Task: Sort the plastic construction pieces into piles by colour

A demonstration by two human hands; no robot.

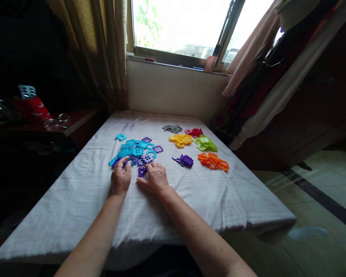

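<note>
A mixed pile of blue pieces (127, 152) and purple pieces (148, 158) with toothed edges lies on the cloth. At its near left edge is my left hand (121, 177), fingers apart, fingertips touching the pile. My right hand (155, 177) rests at the near right edge, thumb spread from the fingers, beside a purple piece (142, 171); its fingertips are partly hidden. Right of the pile lie a small purple heap (186, 161), an orange heap (213, 161), a yellow heap (180, 140), a green heap (205, 143), a red heap (195, 132) and a grey heap (172, 128).
A white cloth covers the table (202, 204). One blue piece (121, 137) sits apart at the back left. Beyond the left edge, a side table (80, 120) holds a red container (33, 109) and glasses (57, 121). Clothes (265, 92) hang at the right.
</note>
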